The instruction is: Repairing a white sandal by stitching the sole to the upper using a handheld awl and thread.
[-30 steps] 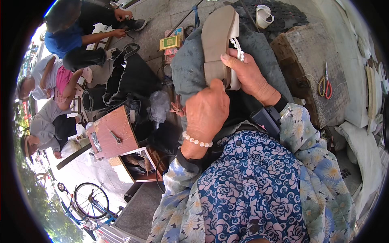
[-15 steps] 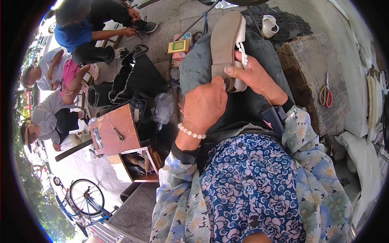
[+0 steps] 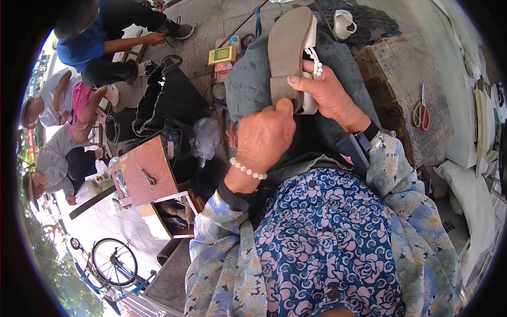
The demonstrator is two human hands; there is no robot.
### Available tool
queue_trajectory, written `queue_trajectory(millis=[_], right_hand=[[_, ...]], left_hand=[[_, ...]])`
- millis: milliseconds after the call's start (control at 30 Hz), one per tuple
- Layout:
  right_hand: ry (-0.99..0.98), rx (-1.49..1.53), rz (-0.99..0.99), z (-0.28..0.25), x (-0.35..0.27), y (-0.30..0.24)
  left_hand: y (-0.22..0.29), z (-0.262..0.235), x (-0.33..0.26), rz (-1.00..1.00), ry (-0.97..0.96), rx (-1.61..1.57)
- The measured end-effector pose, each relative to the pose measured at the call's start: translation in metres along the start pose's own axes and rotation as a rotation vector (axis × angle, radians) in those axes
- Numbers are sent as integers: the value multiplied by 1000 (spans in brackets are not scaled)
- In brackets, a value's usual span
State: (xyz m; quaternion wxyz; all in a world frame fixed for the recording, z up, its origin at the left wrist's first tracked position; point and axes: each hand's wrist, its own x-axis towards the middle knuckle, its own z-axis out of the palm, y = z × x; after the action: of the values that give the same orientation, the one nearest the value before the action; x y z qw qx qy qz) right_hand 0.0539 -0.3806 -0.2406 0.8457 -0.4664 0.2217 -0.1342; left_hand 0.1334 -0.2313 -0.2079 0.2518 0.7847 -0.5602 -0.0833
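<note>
A sandal (image 3: 287, 45) lies over my lap with its grey-brown sole turned up and its heel end towards me. White straps, one of them braided, show along its right side. My right hand (image 3: 335, 99) grips the sandal from the right, thumb on the sole near the heel and fingers under the straps. At the heel end, my left hand (image 3: 266, 129) is closed, its curled fingers against the sandal's edge. Whether something small is also inside that hand is hidden. A dark grey cloth (image 3: 245, 79) covers my knees beneath the sandal.
Scissors (image 3: 422, 113) with red and yellow handles lie on a wooden block (image 3: 404, 79) at right. A white shoe (image 3: 344, 24) is behind it. On the left are an open wooden box (image 3: 145, 169), a black bag (image 3: 174, 100) and several seated people.
The whole view has shifted slightly, with the surroundings sliding left. Both hands keep about the same hold at the sandal's heel end.
</note>
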Motion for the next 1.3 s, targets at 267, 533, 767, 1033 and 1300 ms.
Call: queue_trajectory(millis=[267, 533, 767, 1033, 1300], right_hand=[[-37, 49, 20, -1, 10, -11], [-112, 149, -30, 4, 1, -19], [-197, -50, -136, 11, -19, -26], [-754, -1383, 251, 0, -70, -115], [-387, -1696, -761, 18, -11, -104]], left_hand=[[-14, -6, -7, 49, -9, 68], [-34, -10, -33, -451, 240, -861], [-14, -12, -8, -522, 197, -1574], [-45, -25, 3, -593, 93, -1509], [-17, -2, 21, -492, 40, -1298]])
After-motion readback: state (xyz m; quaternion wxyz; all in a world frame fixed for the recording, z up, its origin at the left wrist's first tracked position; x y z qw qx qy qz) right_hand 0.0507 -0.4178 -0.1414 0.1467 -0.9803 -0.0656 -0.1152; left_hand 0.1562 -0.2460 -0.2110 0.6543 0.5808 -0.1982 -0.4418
